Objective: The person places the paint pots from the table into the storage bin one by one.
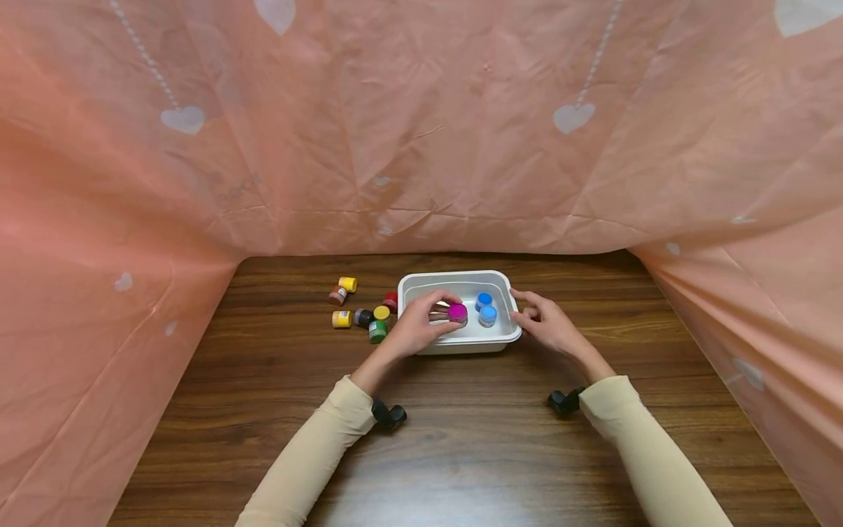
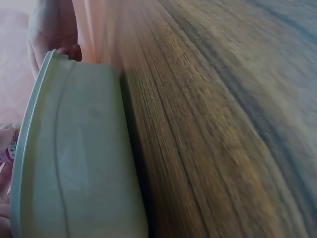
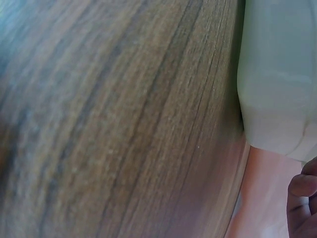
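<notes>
A white plastic tray (image 1: 461,345) stands on the wooden table. Inside its left part, my left hand (image 1: 416,326) pinches a small paint jar with a magenta lid (image 1: 457,314) between thumb and fingers. Two blue-lidded paint jars (image 1: 487,315) stand upright in the tray, right of the magenta one. At the tray's right end my right hand (image 1: 549,323) grips the rim; its curled fingers (image 3: 303,186) show beside the tray's corner in the right wrist view. The left wrist view catches part of the magenta jar (image 2: 8,143) above the rim.
Left of the tray lie several paint jars: yellow (image 1: 341,319), brown (image 1: 338,295), black (image 1: 363,318), green (image 1: 377,331) and red (image 1: 391,300), with other yellow ones among them. A pink curtain (image 1: 421,146) encloses the table's back and sides.
</notes>
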The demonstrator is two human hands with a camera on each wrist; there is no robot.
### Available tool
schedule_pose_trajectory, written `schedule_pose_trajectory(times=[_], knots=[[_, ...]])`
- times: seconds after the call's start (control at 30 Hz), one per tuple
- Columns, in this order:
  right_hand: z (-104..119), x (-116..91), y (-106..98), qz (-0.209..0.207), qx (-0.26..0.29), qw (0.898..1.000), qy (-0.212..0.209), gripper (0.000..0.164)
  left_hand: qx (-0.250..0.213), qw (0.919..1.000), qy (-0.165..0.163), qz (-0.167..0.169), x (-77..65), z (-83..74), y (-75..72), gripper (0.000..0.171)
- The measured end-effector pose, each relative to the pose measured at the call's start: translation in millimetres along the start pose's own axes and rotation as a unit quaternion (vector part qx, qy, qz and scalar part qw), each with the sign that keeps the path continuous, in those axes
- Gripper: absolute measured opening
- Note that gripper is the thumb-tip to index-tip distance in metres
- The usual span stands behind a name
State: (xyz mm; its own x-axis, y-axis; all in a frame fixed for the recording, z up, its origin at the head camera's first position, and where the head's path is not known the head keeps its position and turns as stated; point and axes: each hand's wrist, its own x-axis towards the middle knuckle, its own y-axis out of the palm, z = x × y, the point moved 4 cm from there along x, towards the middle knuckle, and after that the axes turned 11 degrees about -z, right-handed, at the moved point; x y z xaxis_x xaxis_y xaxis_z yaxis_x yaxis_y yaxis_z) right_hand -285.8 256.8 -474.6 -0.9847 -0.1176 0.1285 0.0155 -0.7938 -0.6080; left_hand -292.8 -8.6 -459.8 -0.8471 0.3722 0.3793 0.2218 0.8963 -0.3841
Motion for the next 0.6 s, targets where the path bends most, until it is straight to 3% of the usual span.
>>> schedule_pose_trajectory(times=[0.6], knots=[[0.0, -0.1, 1.0, -0.011, 0.002, 1.0, -0.02, 0.055, 0.089, 0.9953, 0.013, 0.037, 25.0, 4.7, 29.8, 0.034]])
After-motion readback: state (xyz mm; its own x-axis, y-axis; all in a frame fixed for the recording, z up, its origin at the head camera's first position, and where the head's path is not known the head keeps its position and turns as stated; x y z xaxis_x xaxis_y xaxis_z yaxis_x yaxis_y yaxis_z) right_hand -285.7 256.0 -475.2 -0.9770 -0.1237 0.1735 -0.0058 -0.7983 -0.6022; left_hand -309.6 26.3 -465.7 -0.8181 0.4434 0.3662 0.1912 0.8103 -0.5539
